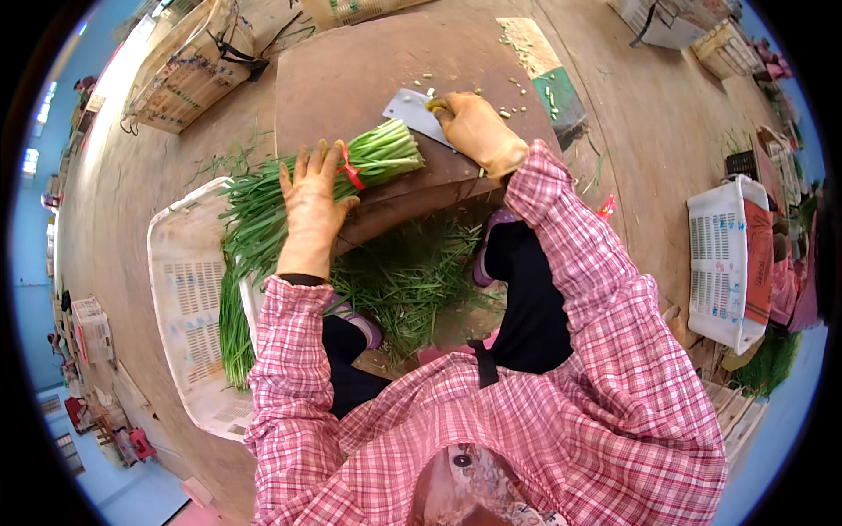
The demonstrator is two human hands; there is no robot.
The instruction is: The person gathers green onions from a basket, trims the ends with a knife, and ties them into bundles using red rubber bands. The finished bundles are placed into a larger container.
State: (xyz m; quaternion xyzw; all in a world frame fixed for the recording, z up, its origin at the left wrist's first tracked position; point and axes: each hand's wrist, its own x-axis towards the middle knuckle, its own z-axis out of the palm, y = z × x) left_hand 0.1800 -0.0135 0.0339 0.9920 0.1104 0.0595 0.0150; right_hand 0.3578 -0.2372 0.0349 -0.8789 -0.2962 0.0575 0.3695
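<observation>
My left hand (312,200), in a tan glove, rests palm-down with spread fingers on a bunch of long green garlic chives (388,154). A red tie (350,167) binds the bunch near its pale cut stem ends. The bunch lies across the near left corner of a brown board (368,72), and its leaves trail left over a white plastic crate. My right hand (480,131), also gloved, is closed around a cleaver-like knife (416,115). Its broad blade lies low over the board, just beyond the stem ends; my hand hides the handle.
Short cut stem pieces (505,113) are scattered on the board. More chives (235,342) lie in the white crate (191,283) at my left. Loose green leaves (421,283) cover the floor between my feet. Other crates (191,72) stand around, one (720,256) at the right.
</observation>
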